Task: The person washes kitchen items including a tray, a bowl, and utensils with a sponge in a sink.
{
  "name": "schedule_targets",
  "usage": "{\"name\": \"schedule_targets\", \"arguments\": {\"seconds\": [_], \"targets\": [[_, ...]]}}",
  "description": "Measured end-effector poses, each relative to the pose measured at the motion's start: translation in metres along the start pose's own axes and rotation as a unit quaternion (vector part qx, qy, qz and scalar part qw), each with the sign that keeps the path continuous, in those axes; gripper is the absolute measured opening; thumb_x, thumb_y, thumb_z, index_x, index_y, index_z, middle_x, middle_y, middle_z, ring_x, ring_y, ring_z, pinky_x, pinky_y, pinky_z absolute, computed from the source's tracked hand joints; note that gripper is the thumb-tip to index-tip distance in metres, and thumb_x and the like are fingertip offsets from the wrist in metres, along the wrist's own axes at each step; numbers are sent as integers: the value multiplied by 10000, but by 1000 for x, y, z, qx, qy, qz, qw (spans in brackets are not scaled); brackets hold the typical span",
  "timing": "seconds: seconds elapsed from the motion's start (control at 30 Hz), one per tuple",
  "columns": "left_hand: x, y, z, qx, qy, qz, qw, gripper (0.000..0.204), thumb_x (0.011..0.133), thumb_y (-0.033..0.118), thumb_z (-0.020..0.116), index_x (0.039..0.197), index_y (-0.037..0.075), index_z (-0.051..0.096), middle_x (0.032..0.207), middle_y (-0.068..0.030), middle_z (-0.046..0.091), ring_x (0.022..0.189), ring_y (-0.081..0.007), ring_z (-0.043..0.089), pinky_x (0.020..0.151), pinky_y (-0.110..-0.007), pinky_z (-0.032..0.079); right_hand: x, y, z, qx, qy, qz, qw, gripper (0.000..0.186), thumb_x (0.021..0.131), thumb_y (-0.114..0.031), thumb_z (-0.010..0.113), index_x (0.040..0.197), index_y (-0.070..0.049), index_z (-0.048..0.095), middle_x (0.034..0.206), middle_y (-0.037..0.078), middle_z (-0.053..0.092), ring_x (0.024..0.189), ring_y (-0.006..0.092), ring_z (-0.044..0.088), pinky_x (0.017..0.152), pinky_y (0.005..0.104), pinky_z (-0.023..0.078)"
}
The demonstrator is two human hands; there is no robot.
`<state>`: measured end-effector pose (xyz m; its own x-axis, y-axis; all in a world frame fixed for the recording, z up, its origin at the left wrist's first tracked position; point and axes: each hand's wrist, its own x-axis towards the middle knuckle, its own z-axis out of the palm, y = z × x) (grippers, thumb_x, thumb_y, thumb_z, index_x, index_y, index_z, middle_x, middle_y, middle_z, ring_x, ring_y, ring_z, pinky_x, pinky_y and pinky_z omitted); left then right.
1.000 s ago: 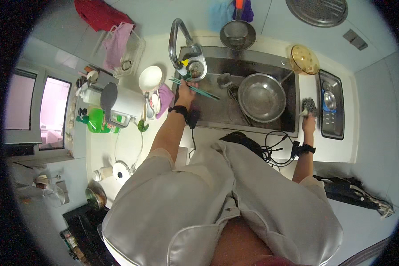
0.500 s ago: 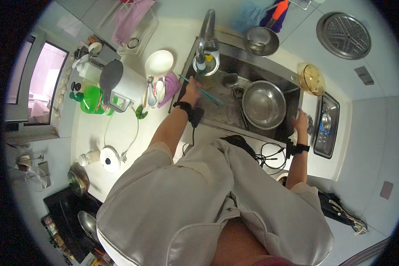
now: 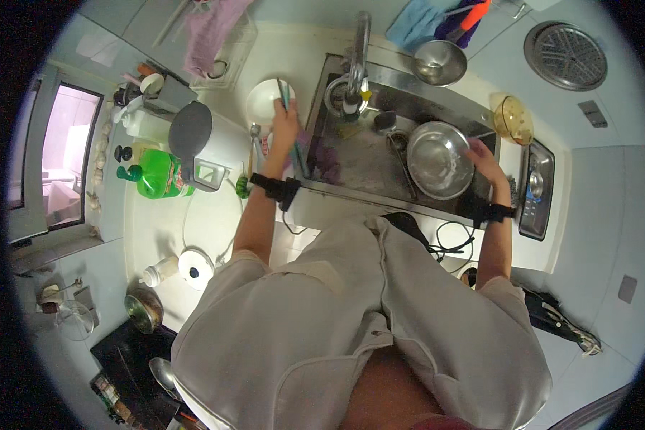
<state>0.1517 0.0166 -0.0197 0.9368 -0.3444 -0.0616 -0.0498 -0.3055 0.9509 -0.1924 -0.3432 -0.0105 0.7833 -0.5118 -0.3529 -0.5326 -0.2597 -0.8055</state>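
Note:
My left hand is closed around a pair of teal chopsticks, at the left of the sink. Their upper ends overlap a white bowl on the counter; their lower ends lie near the sink's left edge. My right hand is at the right rim of a large metal bowl inside the sink. Its fingers are blurred, so whether they grip the rim does not show. Beside the bowl's left side lies a long-handled dark utensil.
A curved faucet stands behind the sink. On the left are a grey-lidded kettle, a green bottle and a spoon. An amber bowl and a dark tray sit to the right. Cables hang at the front.
My left hand has lifted the chopsticks out of the sink, leftward toward the white bowl. From the sink's right edge, my right hand has come over to the metal bowl's rim. The view has shifted slightly.

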Motion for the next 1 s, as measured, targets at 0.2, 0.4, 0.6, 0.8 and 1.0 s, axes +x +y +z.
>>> {"name": "schedule_targets", "arguments": {"seconds": [0.2, 0.4, 0.6, 0.8, 1.0], "targets": [[6, -17, -62, 112, -15, -14, 993, 285, 805, 254, 476, 852, -13, 387, 678, -221, 538, 606, -308, 563, 521, -387, 417, -76, 44, -30, 74, 119, 228, 963, 568, 765, -381, 508, 1220, -79, 350, 1221, 85, 396, 1083, 250, 399, 872, 404, 319], [-15, -83, -77, 201, 64, 48, 976, 263, 773, 158, 507, 926, -37, 421, 646, -137, 536, 553, -199, 557, 446, -312, 439, -100, 186, -27, 44, 237, 261, 935, 512, 743, -401, 543, 1134, -84, 448, 1082, 134, 510, 985, 286, 493, 771, 410, 391], [-3, -131, -75, 176, 85, -38, 980, 356, 718, 149, 574, 981, -39, 425, 796, -181, 536, 690, -294, 549, 595, -394, 444, -107, 197, -1, -284, 262, 392, 835, 600, 655, -466, 588, 1117, -103, 466, 1058, 148, 524, 955, 305, 517, 766, 436, 425], [7, -166, -76, 395, 144, 132, 898, 492, 623, 167, 640, 1025, -35, 439, 932, -220, 479, 884, -370, 450, 752, -434, 368, -116, 197, 23, -349, 346, 389, 779, 510, 718, -436, 537, 1129, -152, 434, 988, 123, 524, 894, 296, 504, 671, 446, 442], [-17, -100, -60, 357, 128, 180, 908, 383, 691, 159, 617, 950, -51, 430, 842, -224, 484, 804, -371, 485, 695, -419, 391, -119, 163, 19, -335, 373, 381, 777, 290, 747, -270, 528, 1018, -181, 477, 1010, 77, 492, 921, 278, 467, 709, 436, 412]]}}
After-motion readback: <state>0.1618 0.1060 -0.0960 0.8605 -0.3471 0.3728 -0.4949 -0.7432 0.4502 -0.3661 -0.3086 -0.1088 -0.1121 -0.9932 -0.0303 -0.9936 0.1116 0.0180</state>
